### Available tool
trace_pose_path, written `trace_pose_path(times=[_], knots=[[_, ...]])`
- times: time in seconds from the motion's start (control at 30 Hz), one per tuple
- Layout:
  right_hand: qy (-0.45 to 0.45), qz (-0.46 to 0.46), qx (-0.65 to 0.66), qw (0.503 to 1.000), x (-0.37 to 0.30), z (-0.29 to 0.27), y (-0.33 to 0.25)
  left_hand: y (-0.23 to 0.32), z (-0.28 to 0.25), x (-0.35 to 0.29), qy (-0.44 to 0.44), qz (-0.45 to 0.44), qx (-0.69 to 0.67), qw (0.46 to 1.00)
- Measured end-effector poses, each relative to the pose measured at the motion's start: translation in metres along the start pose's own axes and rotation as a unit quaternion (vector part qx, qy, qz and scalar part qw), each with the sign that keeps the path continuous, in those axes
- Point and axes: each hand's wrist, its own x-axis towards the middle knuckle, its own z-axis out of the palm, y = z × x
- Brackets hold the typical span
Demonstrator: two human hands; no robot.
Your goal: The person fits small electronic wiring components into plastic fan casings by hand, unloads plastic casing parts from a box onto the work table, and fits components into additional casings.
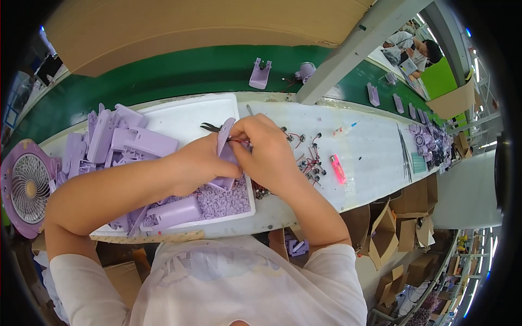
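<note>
Over the front of a white tray (pixel 247 205), my left hand (pixel 197 162) is closed around a lilac plastic housing (pixel 225 136), holding it tilted. My right hand (pixel 265 145) pinches at the housing's opening, where a thin red wire (pixel 237 140) shows between the fingers. What sits at the wire's end is hidden by the fingers. Black-handled cutters (pixel 209 127) lie just beyond my left hand. To the right of my right hand are several small motor-like parts with red wires (pixel 311 165) on the white tabletop (pixel 370 163).
Lilac housings (pixel 144 141) heap up in the tray's left, with tiny lilac pieces (pixel 225 201) in front. A lilac fan (pixel 30 182) stands far left. A pink lighter (pixel 337 169) lies rightward. Behind runs a green belt (pixel 206 68) carrying housings; a grey post (pixel 348 54) rises there. Another person (pixel 410 51) sits beyond.
</note>
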Motion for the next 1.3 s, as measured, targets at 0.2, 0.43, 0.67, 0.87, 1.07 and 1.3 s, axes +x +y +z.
trace_pose_path(times=[0.2,0.43,0.67,0.87,1.07,1.3], knots=[[-0.045,0.106,0.041,0.992,0.009,-0.01,-0.004,0.002,-0.004,0.004,-0.044,-0.078,-0.093,0.992],[0.006,-0.003,-0.028,1.0,0.01,-0.006,-0.008,0.009,0.001,0.002,-0.007,-0.001,-0.046,0.999],[0.023,-0.048,-0.1,0.994,0.01,-0.003,-0.004,0.014,-0.001,0.004,-0.001,0.026,0.034,0.999],[-0.016,0.066,0.011,0.998,0.02,-0.008,-0.002,0.017,-0.007,0.003,-0.017,-0.006,0.002,1.0],[0.013,-0.09,-0.163,0.982,0.014,0.002,0.001,0.012,-0.005,0.01,0.008,0.042,0.046,0.998],[-0.068,0.138,0.049,0.987,0.021,-0.017,0.006,0.021,-0.009,0.007,-0.032,-0.037,-0.001,0.999]])
